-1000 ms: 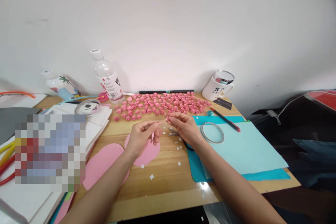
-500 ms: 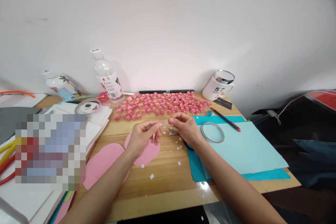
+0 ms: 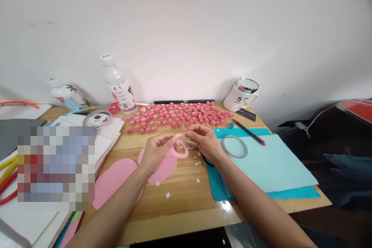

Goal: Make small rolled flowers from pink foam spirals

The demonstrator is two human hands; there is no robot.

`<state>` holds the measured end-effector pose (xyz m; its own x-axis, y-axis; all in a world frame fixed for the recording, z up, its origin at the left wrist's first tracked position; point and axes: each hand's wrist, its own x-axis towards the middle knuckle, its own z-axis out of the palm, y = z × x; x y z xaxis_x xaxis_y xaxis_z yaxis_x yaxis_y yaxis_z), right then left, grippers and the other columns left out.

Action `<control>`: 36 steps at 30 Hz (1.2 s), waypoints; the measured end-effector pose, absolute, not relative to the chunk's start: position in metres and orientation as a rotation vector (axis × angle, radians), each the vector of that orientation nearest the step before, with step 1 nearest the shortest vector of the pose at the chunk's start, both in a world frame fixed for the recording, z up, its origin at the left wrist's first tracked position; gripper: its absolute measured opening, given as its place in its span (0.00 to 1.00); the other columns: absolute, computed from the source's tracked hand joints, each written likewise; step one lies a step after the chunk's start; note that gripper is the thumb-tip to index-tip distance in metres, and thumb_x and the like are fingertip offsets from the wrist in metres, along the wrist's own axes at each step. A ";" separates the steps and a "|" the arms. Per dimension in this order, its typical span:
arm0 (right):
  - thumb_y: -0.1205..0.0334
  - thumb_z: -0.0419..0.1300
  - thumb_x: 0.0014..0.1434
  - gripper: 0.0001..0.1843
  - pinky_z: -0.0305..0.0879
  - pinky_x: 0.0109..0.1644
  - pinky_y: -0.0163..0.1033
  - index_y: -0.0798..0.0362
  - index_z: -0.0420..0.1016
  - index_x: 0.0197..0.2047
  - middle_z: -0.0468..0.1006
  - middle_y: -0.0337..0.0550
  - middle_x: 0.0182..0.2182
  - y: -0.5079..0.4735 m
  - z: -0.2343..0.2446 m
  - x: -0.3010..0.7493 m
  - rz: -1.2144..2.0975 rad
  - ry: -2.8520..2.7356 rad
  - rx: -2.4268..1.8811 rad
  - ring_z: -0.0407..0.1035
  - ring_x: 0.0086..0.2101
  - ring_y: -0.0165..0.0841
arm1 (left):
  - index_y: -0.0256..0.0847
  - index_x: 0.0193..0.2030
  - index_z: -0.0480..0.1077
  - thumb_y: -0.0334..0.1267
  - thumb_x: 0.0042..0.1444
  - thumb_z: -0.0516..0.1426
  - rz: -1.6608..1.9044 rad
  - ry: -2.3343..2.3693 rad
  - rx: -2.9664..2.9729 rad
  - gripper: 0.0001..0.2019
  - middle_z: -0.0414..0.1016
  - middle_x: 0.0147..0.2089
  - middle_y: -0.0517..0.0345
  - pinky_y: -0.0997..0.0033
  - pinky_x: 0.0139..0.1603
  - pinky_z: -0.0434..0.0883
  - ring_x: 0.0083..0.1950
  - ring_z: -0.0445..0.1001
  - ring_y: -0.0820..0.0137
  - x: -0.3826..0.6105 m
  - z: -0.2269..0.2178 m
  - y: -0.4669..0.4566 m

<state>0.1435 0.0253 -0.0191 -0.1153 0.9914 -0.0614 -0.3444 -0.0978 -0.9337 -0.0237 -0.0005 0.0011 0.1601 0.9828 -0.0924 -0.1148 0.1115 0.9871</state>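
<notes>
A curled pink paper strip point(image 3: 182, 155) hangs in a loop from the pinched fingers of my left hand point(image 3: 158, 149). My right hand point(image 3: 203, 139) is closed just to the right, thumb and forefinger pinched at the strip's upper end, where a tiny pink bit shows. Under my left hand lies a round pink paper piece point(image 3: 164, 168), and a larger pink paper piece point(image 3: 116, 180) is partly hidden by my left forearm. Scissors point(image 3: 192, 147) lie below my right hand, mostly covered by it. Many rolled pink paper roses point(image 3: 174, 115) spread beyond both hands.
Light blue sheets point(image 3: 270, 162) with a tape roll point(image 3: 235, 146) and a red-black pen point(image 3: 250, 132) lie right. A white mug point(image 3: 240, 99) and plastic bottle point(image 3: 120, 87) stand by the wall. Stacked papers point(image 3: 110, 139) fill the left. Small white squares point(image 3: 167, 195) dot the table.
The pink strip now droops in a visible loop below my fingertips, where little of it showed before. Both hands stay in nearly the same place.
</notes>
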 end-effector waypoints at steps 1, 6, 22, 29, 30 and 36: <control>0.61 0.69 0.40 0.09 0.65 0.32 0.34 0.53 0.74 0.26 0.75 0.36 0.23 0.025 -0.019 0.144 1.488 -0.970 -0.948 0.67 0.24 0.26 | 0.37 0.36 0.76 0.41 0.49 0.60 1.075 1.056 1.097 0.11 0.76 0.26 0.57 0.74 0.34 0.69 0.29 0.73 0.71 -0.024 0.000 -0.001; 0.60 0.69 0.40 0.10 0.66 0.35 0.35 0.52 0.76 0.27 0.76 0.37 0.24 0.026 -0.020 0.143 1.465 -0.941 -0.960 0.68 0.26 0.27 | 0.38 0.36 0.76 0.41 0.47 0.61 1.096 1.079 1.056 0.11 0.78 0.29 0.56 0.74 0.33 0.69 0.29 0.74 0.70 -0.025 -0.005 0.001; 0.61 0.68 0.42 0.07 0.62 0.29 0.31 0.53 0.75 0.25 0.74 0.35 0.20 0.024 -0.019 0.141 1.489 -0.971 -0.915 0.65 0.22 0.23 | 0.37 0.33 0.77 0.40 0.45 0.62 1.080 1.132 1.018 0.10 0.74 0.22 0.60 0.78 0.26 0.64 0.23 0.68 0.76 -0.023 -0.001 0.001; 0.59 0.67 0.44 0.09 0.66 0.40 0.36 0.52 0.77 0.30 0.79 0.39 0.28 0.025 -0.021 0.141 1.507 -0.937 -0.911 0.71 0.30 0.28 | 0.38 0.32 0.76 0.40 0.48 0.60 1.090 1.115 1.052 0.08 0.73 0.21 0.61 0.79 0.27 0.64 0.23 0.68 0.76 -0.025 -0.004 0.002; 0.60 0.67 0.44 0.10 0.66 0.42 0.36 0.52 0.78 0.32 0.79 0.40 0.29 0.025 -0.021 0.141 1.518 -0.939 -0.902 0.71 0.31 0.29 | 0.37 0.31 0.76 0.40 0.48 0.60 1.098 1.113 1.058 0.08 0.73 0.20 0.61 0.79 0.27 0.64 0.23 0.68 0.77 -0.025 -0.004 0.002; 0.63 0.67 0.44 0.09 0.67 0.39 0.34 0.53 0.77 0.32 0.79 0.40 0.28 0.025 -0.022 0.142 1.518 -0.935 -0.890 0.72 0.30 0.27 | 0.36 0.31 0.75 0.40 0.48 0.60 1.086 1.118 1.075 0.09 0.73 0.21 0.61 0.79 0.27 0.64 0.23 0.67 0.77 -0.024 -0.003 0.003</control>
<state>0.1425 0.0254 -0.0222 -0.1283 0.9904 -0.0516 -0.3993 -0.0992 -0.9115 -0.0239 0.0028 -0.0035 0.1075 0.9855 -0.1312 -0.1023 0.1423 0.9845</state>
